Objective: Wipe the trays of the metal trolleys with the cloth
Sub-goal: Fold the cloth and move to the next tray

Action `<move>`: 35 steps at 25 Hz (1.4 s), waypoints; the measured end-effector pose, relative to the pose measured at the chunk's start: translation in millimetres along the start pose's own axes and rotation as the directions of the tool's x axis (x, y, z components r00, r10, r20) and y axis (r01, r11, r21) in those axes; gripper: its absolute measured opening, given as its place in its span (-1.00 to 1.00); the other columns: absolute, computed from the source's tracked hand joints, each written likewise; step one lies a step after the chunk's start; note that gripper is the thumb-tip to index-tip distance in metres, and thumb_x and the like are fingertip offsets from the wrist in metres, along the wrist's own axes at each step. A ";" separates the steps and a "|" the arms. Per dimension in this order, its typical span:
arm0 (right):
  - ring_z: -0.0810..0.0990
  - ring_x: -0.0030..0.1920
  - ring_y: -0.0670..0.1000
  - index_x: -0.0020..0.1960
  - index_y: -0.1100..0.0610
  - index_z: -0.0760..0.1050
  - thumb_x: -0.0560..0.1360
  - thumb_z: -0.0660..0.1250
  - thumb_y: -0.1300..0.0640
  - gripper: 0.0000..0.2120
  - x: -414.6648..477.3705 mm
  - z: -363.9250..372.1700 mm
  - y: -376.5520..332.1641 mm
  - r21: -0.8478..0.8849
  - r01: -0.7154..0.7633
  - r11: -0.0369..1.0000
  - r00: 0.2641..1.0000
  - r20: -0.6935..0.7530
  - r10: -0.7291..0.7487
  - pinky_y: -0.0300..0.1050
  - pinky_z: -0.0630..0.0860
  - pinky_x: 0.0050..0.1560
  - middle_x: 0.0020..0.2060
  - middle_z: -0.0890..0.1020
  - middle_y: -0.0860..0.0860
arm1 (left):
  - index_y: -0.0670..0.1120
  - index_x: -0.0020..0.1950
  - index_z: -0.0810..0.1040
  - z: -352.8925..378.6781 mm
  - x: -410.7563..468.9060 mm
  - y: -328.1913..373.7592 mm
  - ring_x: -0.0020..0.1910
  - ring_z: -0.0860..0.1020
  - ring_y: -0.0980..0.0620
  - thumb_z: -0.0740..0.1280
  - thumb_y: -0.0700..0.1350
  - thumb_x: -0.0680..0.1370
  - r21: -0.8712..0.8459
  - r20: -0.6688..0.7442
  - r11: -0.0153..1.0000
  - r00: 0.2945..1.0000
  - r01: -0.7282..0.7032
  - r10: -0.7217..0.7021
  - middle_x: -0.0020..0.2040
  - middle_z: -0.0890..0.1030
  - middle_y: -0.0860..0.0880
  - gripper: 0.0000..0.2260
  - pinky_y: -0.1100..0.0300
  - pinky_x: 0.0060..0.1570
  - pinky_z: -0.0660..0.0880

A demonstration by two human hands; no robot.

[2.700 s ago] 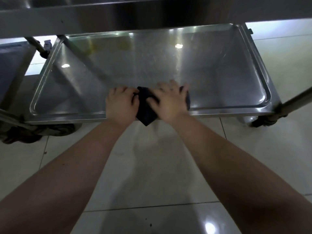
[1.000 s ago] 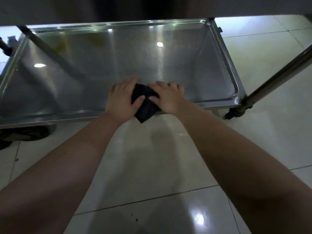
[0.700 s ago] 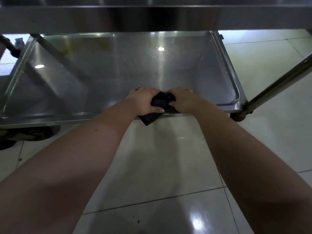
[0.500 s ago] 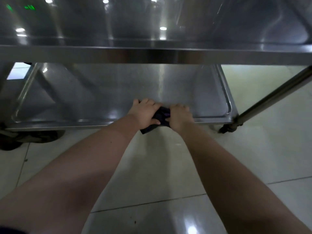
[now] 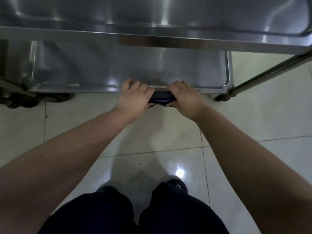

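Nearest the camera, the person's dark trousers (image 5: 131,215) and shoes stand on the glossy tiled floor (image 5: 253,119), and both bare forearms reach forward. The left hand (image 5: 133,97) and the right hand (image 5: 185,97) each close their grip on one end of the dark cloth (image 5: 162,98), which is bunched into a short roll with a purple edge showing, and hold it just at the front edge of the lower tray (image 5: 135,65), right of that edge's middle. Whether the cloth touches the rim cannot be told. Beyond, the upper tray (image 5: 168,19) overhangs the lower one, and a trolley leg (image 5: 270,70) slants down to the front right corner. The step in hand looks like refolding the cloth before more wiping. To do it well, she or he should turn a fresh face outward, flatten it under one palm, and sweep in overlapping passes from the back wall to the front edge, taking in the corners.
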State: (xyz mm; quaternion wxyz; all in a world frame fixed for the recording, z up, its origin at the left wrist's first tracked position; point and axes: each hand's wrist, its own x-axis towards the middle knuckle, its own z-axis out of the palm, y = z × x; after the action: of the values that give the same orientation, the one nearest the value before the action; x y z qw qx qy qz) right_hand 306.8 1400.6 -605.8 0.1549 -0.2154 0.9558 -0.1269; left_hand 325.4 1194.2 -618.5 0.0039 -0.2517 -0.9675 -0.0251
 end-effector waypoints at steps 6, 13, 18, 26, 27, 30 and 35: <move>0.47 0.14 0.19 0.33 0.09 0.37 0.51 0.34 0.06 -0.57 -25.3 -42.7 -77.1 -0.138 0.081 0.987 0.996 0.059 -0.073 0.05 0.37 0.07 0.15 0.51 0.11 | -0.03 0.16 0.55 -74.4 -52.6 -24.2 -0.04 0.53 -0.14 0.38 -0.19 0.47 -0.020 0.035 0.998 0.998 0.056 -0.055 -0.03 0.58 -0.05 -0.74 -0.03 0.11 0.23; 0.45 0.01 0.14 0.24 0.17 0.45 0.52 0.27 0.17 -0.71 -83.0 -78.2 -181.8 0.044 -0.117 0.992 0.993 0.011 0.117 0.00 0.41 0.01 0.08 0.49 0.11 | -0.08 0.14 0.59 -169.7 -115.3 -8.9 -0.02 0.53 -0.21 0.34 -0.22 0.44 -0.203 0.115 0.906 0.928 0.372 -0.355 0.01 0.59 -0.11 -0.72 -0.05 0.08 0.32; 0.48 -0.03 0.20 0.18 0.22 0.53 0.42 0.33 0.29 -0.68 -123.6 -174.5 -222.5 0.132 -0.118 0.984 0.988 -0.086 0.130 0.03 0.39 -0.01 0.05 0.53 0.16 | -0.08 0.20 0.59 -278.8 -127.3 -2.5 0.00 0.52 -0.19 0.41 -0.22 0.44 -0.310 0.142 0.863 0.917 0.399 -0.373 0.04 0.60 -0.11 -0.67 0.00 -0.01 0.36; 0.42 0.11 0.22 0.22 0.15 0.55 0.44 0.37 0.30 -0.65 -160.8 -435.8 -276.5 0.307 -0.124 0.944 0.959 -0.206 0.194 0.09 0.38 0.15 0.08 0.50 0.14 | 0.02 0.27 0.56 -531.3 -96.3 5.5 0.13 0.51 -0.15 0.41 -0.16 0.44 -0.361 -0.097 0.878 0.923 0.316 -0.372 0.13 0.59 -0.03 -0.61 0.00 0.08 0.26; 0.43 0.12 0.23 0.22 0.15 0.56 0.43 0.37 0.30 -0.65 -168.8 -471.3 -284.3 0.290 -0.103 0.952 0.951 -0.253 0.180 0.11 0.39 0.16 0.08 0.51 0.15 | 0.02 0.27 0.56 -566.0 -91.6 6.3 0.14 0.51 -0.16 0.41 -0.14 0.43 -0.372 -0.126 0.880 0.923 0.296 -0.364 0.13 0.60 -0.03 -0.60 0.00 0.08 0.26; 0.43 0.14 0.18 0.21 0.12 0.55 0.45 0.37 0.27 -0.67 -197.4 -566.4 -312.6 0.212 -0.056 0.976 0.921 -0.367 0.133 0.08 0.39 0.18 0.09 0.52 0.10 | 0.07 0.23 0.57 -663.8 -85.5 8.7 0.16 0.53 -0.14 0.43 -0.07 0.43 -0.395 -0.224 0.888 0.912 0.236 -0.342 0.10 0.62 -0.02 -0.63 -0.01 0.11 0.32; 0.44 0.10 0.08 0.15 0.05 0.55 0.49 0.34 0.22 -0.75 -225.7 -683.9 -347.0 0.077 -0.016 0.997 0.850 -0.524 0.054 0.01 0.42 0.14 0.02 0.50 -0.02 | 0.15 0.15 0.58 -791.5 -70.4 6.4 0.12 0.54 -0.07 0.40 -0.08 0.45 -0.424 -0.378 0.899 0.880 0.112 -0.288 0.07 0.63 0.08 -0.72 0.05 0.10 0.31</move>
State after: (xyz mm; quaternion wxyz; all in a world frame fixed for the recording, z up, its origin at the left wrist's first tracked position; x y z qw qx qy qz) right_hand 390.1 1319.1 185.1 -0.1023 -0.1494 0.9605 -0.2113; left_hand 385.9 1125.5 170.9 0.1650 -0.1322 -0.9387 -0.2722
